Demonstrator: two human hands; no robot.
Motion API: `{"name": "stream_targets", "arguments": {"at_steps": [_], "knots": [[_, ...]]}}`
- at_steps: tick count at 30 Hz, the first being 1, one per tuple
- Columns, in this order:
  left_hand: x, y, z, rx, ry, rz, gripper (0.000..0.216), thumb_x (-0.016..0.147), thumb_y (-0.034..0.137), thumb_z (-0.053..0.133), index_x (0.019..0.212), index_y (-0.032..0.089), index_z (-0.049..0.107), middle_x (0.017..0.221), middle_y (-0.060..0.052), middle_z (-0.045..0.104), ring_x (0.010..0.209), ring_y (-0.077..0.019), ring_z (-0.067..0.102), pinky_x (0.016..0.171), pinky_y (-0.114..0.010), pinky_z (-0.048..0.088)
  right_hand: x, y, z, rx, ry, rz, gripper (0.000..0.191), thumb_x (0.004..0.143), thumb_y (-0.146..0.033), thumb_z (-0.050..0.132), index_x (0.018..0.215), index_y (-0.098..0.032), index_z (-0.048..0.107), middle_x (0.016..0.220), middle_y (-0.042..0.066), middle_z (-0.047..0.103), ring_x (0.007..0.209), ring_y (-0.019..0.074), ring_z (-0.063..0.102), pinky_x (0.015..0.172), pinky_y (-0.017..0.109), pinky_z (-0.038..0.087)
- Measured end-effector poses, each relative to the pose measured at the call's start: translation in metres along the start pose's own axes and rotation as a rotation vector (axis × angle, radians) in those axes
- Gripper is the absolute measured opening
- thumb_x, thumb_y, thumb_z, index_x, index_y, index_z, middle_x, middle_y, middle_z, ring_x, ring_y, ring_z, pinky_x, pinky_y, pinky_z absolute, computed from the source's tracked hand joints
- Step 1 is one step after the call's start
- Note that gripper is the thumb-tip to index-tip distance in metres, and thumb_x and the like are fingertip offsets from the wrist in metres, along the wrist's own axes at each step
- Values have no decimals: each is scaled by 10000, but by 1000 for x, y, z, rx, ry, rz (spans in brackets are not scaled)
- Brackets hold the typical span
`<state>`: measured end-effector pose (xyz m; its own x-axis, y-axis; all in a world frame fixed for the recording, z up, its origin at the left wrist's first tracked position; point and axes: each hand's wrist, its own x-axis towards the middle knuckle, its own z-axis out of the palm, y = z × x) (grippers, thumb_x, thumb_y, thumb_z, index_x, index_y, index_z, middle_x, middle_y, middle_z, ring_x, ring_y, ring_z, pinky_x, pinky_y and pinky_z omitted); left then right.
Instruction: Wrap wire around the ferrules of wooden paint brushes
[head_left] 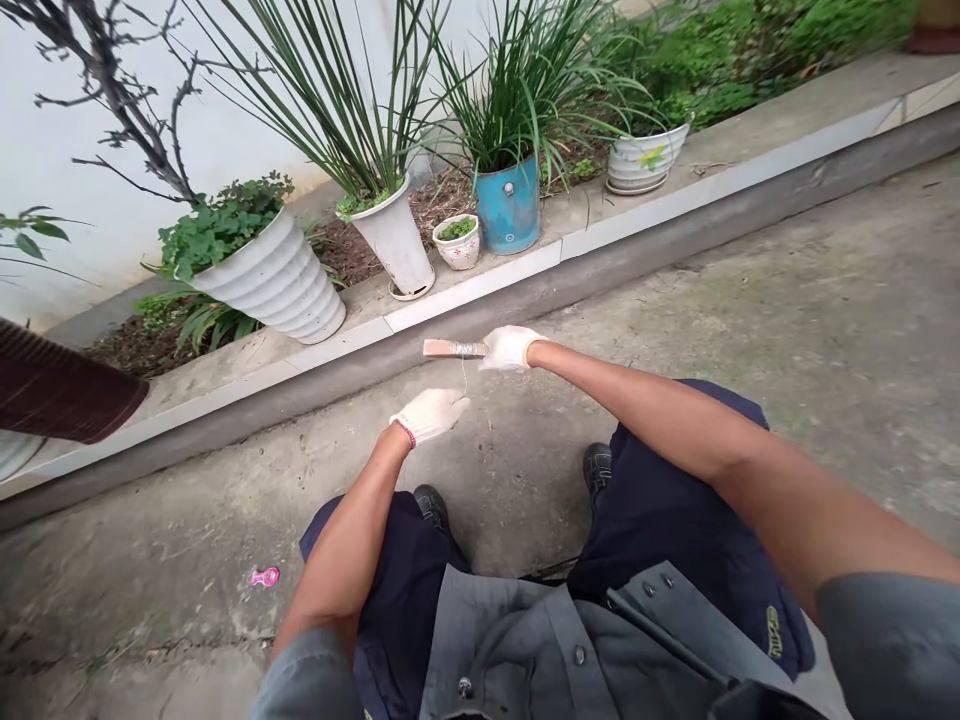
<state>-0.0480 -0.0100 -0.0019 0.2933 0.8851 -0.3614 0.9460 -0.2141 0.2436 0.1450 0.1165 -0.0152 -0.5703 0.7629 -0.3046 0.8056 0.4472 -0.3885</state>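
From the head view, the person sits low over the concrete ground (750, 300), knees apart, both gloved hands held out in front of the dark shoes (431, 503). The right hand (510, 347) is closed around one end of a short wooden stick (447, 348), which it holds level and pointing to the person's left, well above the ground and in front of the stone ledge (480, 285) with its row of plant pots (277, 280). A band of thin wire (464, 374) shows around the stick next to the glove, and one strand hangs down from it towards the left hand (429, 413). That hand sits lower and nearer the body, its fingers loosely curled with the tips just under the strand's end. Whether they pinch the wire is too fine to tell. The two hands are apart, close enough for the strand to run between them. Judging by this, the work goes best with the right hand holding the stick steady and level while the left hand holds the strand taut near its end, so that the turns lie snug side by side and do not slip. Thick gloves dull the feel for so thin a wire, so a firm fingertip pinch seems wise. A small pink object (265, 576) lies on the ground, well to the left.
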Motion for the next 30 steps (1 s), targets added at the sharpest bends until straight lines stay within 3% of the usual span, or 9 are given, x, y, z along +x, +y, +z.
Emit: {"name": "stream_targets", "arguments": {"at_steps": [5,9,11,14,18,21,24,26,30], "knots": [[6,-24,-3,-5,-20,-42,427,1006,454,377,881,211,706,804,-33,729,763,-195,654,732,-276,453,-33,-11,-7,376,-207,-300,462,782,-602,677,965,-178,662,762,33,688,585,139,623,536,216,431],[7,-42,-8,110,8,-28,345,982,416,446,960,218,728,939,-64,745,863,-201,662,786,-258,446,-49,-18,12,70,-532,-347,419,720,-551,731,877,-165,694,687,21,674,575,154,622,555,244,451],[7,-43,-10,150,25,-39,375,999,406,403,951,212,721,940,-78,742,846,-196,658,771,-258,435,-48,-20,28,-98,-586,-308,355,658,-479,773,775,-149,712,592,31,639,553,186,615,564,288,463],[6,-36,-8,175,9,-65,394,1000,411,387,902,204,708,889,-80,737,767,-191,643,711,-271,416,-37,-20,50,-365,-494,-269,231,576,-329,794,700,-145,729,609,74,662,675,264,670,645,348,500],[4,-21,-5,138,-24,-54,429,997,422,374,815,205,696,844,-63,738,708,-190,630,671,-285,403,-12,-11,52,-451,-323,-107,305,585,-228,758,873,-131,785,851,153,750,823,313,717,723,369,525],[0,-10,-4,49,-42,-47,476,998,459,364,758,204,685,799,-42,738,721,-188,640,688,-278,417,4,-4,36,-320,-163,5,385,654,-268,730,1009,-128,781,966,188,757,862,308,726,724,351,524],[-2,-7,-5,-15,-72,-45,481,986,465,389,705,195,672,777,-38,738,727,-185,642,707,-273,430,6,-3,15,-172,-38,-1,366,730,-402,709,993,-154,768,946,171,754,832,280,723,696,321,507],[-1,-10,-6,-47,-86,-66,473,975,474,407,714,191,682,788,-40,743,716,-183,635,694,-274,431,-3,-7,3,-31,-32,-76,386,768,-504,689,943,-165,745,839,126,739,713,228,697,634,288,485],[1,-31,-12,-138,-77,-121,436,948,511,456,855,181,726,861,-42,755,744,-182,635,666,-263,427,-30,-13,-13,335,-169,-285,448,753,-603,718,896,-181,672,672,10,655,533,113,573,513,214,413]]}}
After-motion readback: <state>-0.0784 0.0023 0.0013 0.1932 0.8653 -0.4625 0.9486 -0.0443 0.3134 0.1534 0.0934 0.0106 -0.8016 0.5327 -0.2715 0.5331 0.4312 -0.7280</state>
